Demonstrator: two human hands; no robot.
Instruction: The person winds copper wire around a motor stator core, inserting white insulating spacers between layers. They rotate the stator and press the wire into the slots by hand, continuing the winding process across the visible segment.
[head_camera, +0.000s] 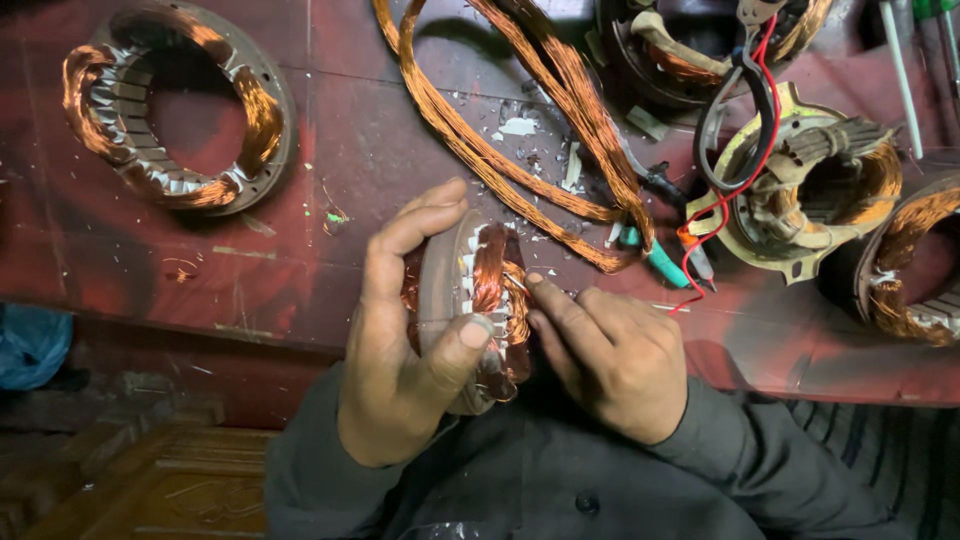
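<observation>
Gripping a motor stator (478, 310) at the near edge of the desk (330, 200), the left hand (400, 340) wraps around its metal ring, fingers over the top and thumb pressed on the near rim. The stator stands on edge, so its round face turns toward the right hand and its bore axis runs roughly left to right across the view. Copper winding bulges from that face, with white slot insulation showing along the rim.

The right hand (610, 360) is loosely curled, and its index finger and thumb pinch at the copper winding on the stator's face; it holds nothing else that can be made out.

Beyond the hands a long loose coil of copper wire (540, 120) lies across the red desk, looping from the far edge toward a teal-handled tool (660, 262). At far left a second wound stator (180, 105) lies flat, bore upward. At right sit several more motor parts: a brass-coloured housing with windings (800, 190), crossed by red and black leads (745, 110), and another stator (915, 265) partly cut by the frame edge. White scraps of insulation scatter over the desk between them.
</observation>
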